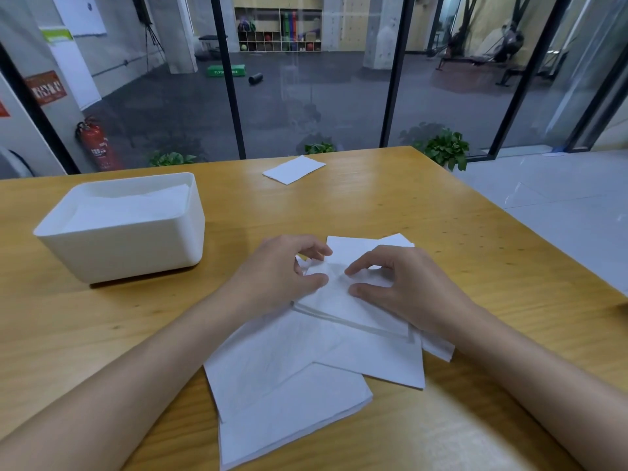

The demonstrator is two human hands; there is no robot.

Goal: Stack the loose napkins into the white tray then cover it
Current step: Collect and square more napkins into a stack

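Left grip (277, 270) and right grip (407, 287) both pinch the top napkin (339, 309) of the loose pile (289, 385) (fingers curled). The white tray (129, 246) stands left of the grips, uncovered.

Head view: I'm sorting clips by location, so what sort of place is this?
Probably a gym's seating area: past the glass partition are a green plyo box, a foam roller and a cubby shelf of balls and mats, seen from a wooden table.
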